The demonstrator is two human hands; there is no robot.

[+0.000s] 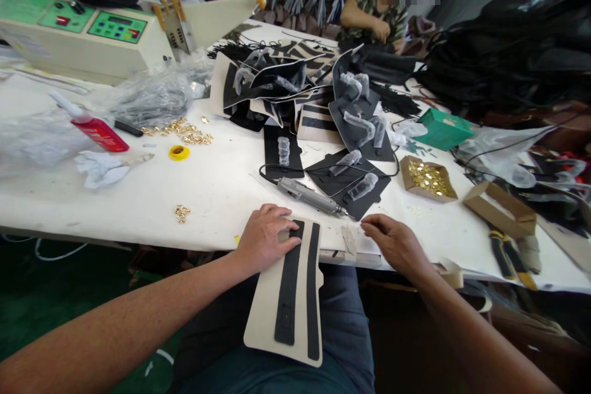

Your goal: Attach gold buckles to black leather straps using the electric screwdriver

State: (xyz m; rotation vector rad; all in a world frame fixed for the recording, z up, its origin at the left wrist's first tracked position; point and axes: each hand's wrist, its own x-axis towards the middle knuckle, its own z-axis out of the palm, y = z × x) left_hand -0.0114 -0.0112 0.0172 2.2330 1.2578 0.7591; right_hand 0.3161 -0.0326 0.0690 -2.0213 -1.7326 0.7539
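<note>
My left hand (266,237) grips the upper end of a flat beige panel (258,314) with black strips. Its fingers curl over the top edge, with the thumb near a black strip (288,286). The panel lies partly on the table's front edge and slopes down over my lap. My right hand (392,240) is closed in a pinch above the table edge; anything between its fingertips is too small to make out. Just beside those fingertips is the tip of a grey electric screwdriver (311,198), lying with its cord on black panels (369,197).
Behind the screwdriver rises a pile of black and beige panels (277,86) with plastic-wrapped handles. Gold hardware fills a cardboard box (452,197) at right, near pliers (505,255). A red bottle (99,133), yellow tape roll (179,152) and gold fittings (184,131) lie left. A person (378,12) sits opposite.
</note>
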